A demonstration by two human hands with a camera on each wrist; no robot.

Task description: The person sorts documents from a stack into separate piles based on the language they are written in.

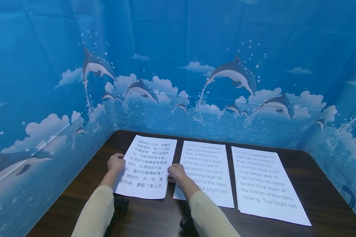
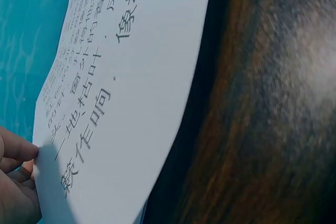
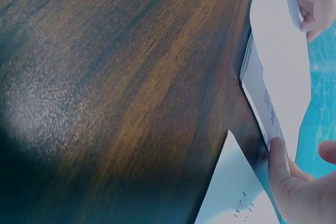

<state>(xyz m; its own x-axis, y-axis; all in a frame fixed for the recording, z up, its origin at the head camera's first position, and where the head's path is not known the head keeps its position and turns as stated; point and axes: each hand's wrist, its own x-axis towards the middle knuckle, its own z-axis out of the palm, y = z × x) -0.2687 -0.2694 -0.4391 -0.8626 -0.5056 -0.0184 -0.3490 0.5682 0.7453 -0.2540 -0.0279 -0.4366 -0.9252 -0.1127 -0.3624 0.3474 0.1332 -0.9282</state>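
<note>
A printed stack of paper sheets with Chinese text lies at the left of the table, between both hands. My left hand pinches the left edge of its top sheet, which bows upward in the left wrist view. At the stack's right edge, my right hand grips the paper with bent fingers. In the right wrist view the thumb touches the lower sheets, while another fingertip stands apart above. A gap separates those sheets from the raised top one. Some of the right fingers are hidden.
Two more stacks with English text, the middle stack and the right stack, lie to the right on the dark wooden table. The right hand overlaps the middle stack's left side. A blue dolphin-print curtain surrounds the table's back and sides.
</note>
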